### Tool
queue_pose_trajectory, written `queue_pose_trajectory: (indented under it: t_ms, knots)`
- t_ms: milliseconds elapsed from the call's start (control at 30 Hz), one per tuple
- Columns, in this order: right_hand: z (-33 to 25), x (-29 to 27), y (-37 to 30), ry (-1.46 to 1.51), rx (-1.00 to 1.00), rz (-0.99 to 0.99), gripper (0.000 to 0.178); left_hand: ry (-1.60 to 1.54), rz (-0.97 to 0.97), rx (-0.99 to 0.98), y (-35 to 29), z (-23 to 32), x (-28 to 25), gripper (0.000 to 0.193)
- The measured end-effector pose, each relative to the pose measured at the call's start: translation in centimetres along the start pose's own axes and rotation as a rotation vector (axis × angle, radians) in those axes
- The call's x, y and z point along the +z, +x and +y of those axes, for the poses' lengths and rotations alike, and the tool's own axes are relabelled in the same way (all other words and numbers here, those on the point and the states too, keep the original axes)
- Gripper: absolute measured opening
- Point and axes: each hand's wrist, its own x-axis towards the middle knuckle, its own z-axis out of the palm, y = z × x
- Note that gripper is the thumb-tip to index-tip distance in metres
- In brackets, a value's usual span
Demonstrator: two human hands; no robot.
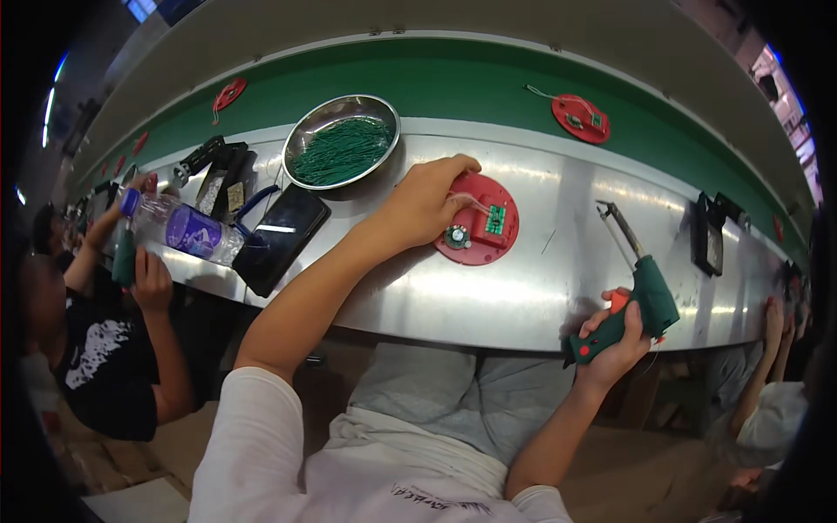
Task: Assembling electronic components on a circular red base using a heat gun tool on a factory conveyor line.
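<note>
Two surfaces make up our station: a curved bench of shiny sheet metal [488, 296] along our lap, and behind it a green conveyor belt [453, 78] running the length of the line under a pale rail.

On the bench, left to right:
- clear plastic water bottle [179, 227], blue cap, lying on its side;
- black phone [281, 237], face up, touching the bottle's base;
- dark tools [218, 170] in a loose heap behind the phone;
- steel bowl [342, 141] of thin green wires [342, 150];
- round red fixture [478, 231] carrying a small green circuit board and a round component;
- black boxed item [706, 235] at far right.

On the belt: two more red fixtures, one far left [229, 94], one right [581, 118].

Our left hand [425, 202] rests on the near fixture's left edge, fingers curled and pressing a thin wire onto it. Our right hand [615, 336] is wrapped tight around the grip of a green soldering gun [641, 296], held at the bench's near edge, tip pointing up and away, well apart from the fixture.

Co-workers sit at either side; the one at left has a hand at the bottle cap.
</note>
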Motion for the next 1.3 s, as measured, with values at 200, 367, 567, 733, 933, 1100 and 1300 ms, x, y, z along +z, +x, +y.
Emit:
queue_pose_trajectory:
  t_ms: [200,367,567,733,933,1100,1300]
  knots:
    - [-0.1,-0.1,0.1,-0.079,0.01,-0.014,0.032,0.218,0.048,0.025,-0.7,0.4,-3.3,0.034]
    - [-0.5,0.3,0.0,-0.092,-0.011,-0.023,0.032,0.06,0.088,-0.191,0.1,-3.8,-9.7,0.031]
    - [-0.1,-0.3,0.4,-0.107,-0.005,-0.026,0.033,-0.417,-0.242,-0.405,-0.9,-3.5,-12.0,0.022]
    - [-0.4,0.1,0.3,-0.062,-0.007,-0.015,0.031,-0.472,-0.407,-0.461,-1.7,-0.9,-13.0,0.022]
    - [-0.2,-0.2,0.4,-0.043,0.002,-0.015,0.03,-0.4,-0.265,-0.424,-1.6,0.3,-12.8,0.021]
    - [-0.2,0.4,0.2,-0.068,0.0,-0.015,0.031,-0.135,-0.138,-0.27,-1.6,-1.0,-11.8,0.033]
    - [1.3,-1.3,0.6,-0.059,0.095,-0.098,0.04,0.448,-0.274,-0.323,-1.8,0.1,-8.5,0.038]
